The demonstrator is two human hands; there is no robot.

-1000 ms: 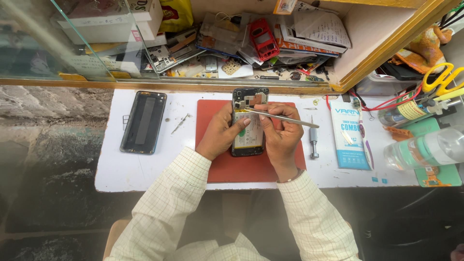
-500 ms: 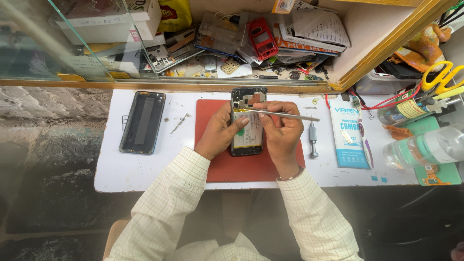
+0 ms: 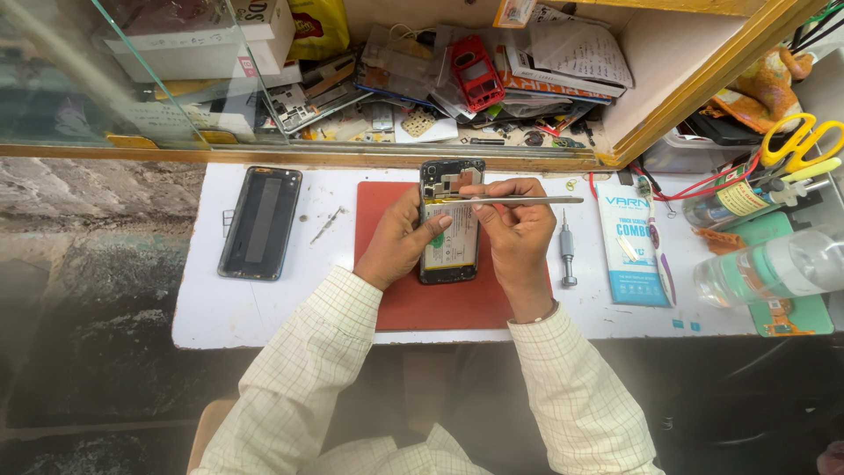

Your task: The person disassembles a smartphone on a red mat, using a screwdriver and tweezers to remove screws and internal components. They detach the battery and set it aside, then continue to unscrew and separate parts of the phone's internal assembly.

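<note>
An opened phone (image 3: 450, 230) with its back removed lies on a red mat (image 3: 422, 299), its battery and circuit board exposed. My left hand (image 3: 400, 239) steadies the phone's left side, thumb on the battery. My right hand (image 3: 514, 227) pinches metal tweezers (image 3: 519, 201) held level, their tip over the upper part of the phone near the board. Both forearms wear a pale checked shirt.
A detached phone back cover (image 3: 260, 222) lies to the left on the white table (image 3: 264, 308), with a small metal piece (image 3: 326, 225) near it. A screwdriver (image 3: 568, 253), blue packet (image 3: 629, 250), clear plastic bottle (image 3: 774, 266) and yellow scissors (image 3: 804, 141) sit right. A cluttered shelf (image 3: 440, 79) lies behind.
The tweezers have levelled and shifted slightly up the phone; both hands otherwise stay in place.
</note>
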